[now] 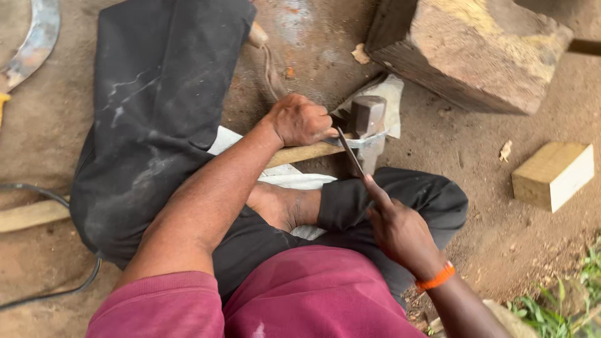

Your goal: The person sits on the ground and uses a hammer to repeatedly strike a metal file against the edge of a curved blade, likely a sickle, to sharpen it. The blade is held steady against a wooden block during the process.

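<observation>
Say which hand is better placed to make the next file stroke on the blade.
Right. The right hand already grips the file, whose tip lies across the blade. The left hand is clamped on the wooden handle, steadying it.

Soft even daylight — sharp, shadowless

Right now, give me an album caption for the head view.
Seated on dirt, left hand steadies a wooden handle while right hand files its metal head.
</observation>
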